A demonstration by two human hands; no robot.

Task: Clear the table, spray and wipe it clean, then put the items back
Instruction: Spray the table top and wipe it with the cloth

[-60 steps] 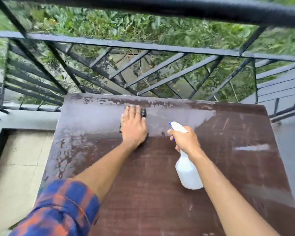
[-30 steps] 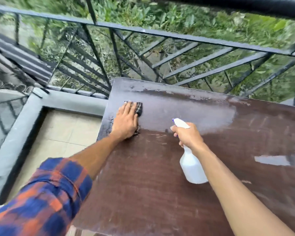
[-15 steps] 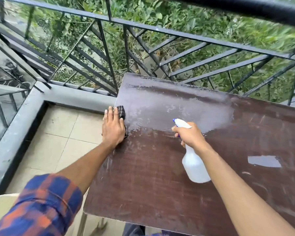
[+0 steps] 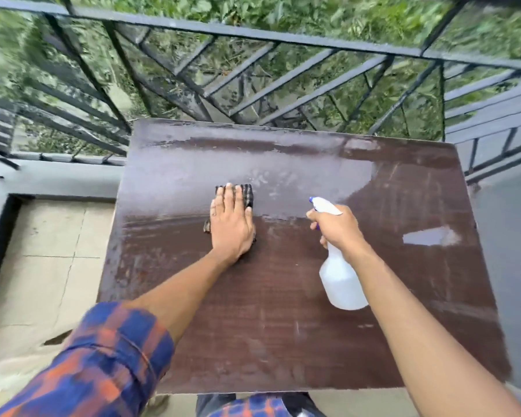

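The fingers [image 4: 229,195] of the left hand [image 4: 232,222] lie flat and spread, pressed palm-down on a dark checked cleaning cloth [image 4: 248,195]; they do not curl around it, they only bear down on it, and the cloth peeks out past the fingertips and at the thumb side. Going from the left: beige floor tiles [image 4: 42,236] sit below a grey ledge [image 4: 48,179], and a rolled blue-and-orange plaid sleeve [image 4: 103,362] covers the left upper arm. Next comes the dark brown wooden counter [image 4: 268,326], set against a black metal railing [image 4: 253,34] with green foliage [image 4: 283,13] behind it. The cloth rests left of the counter's middle, right at the border where a pale, wet-looking band across the far half meets the darker near half (the streaks run sideways there). Further right, the right hand [image 4: 337,227] is wrapped tight around the neck of a white plastic spray bottle with a blue nozzle [image 4: 342,281], its fingers hooked at the trigger; the nozzle points toward the far left and the bottle's body tilts down toward the counter, whether touching it I cannot tell. Right of the bottle, a small pale patch [image 4: 430,236] shines on the counter near its right edge.
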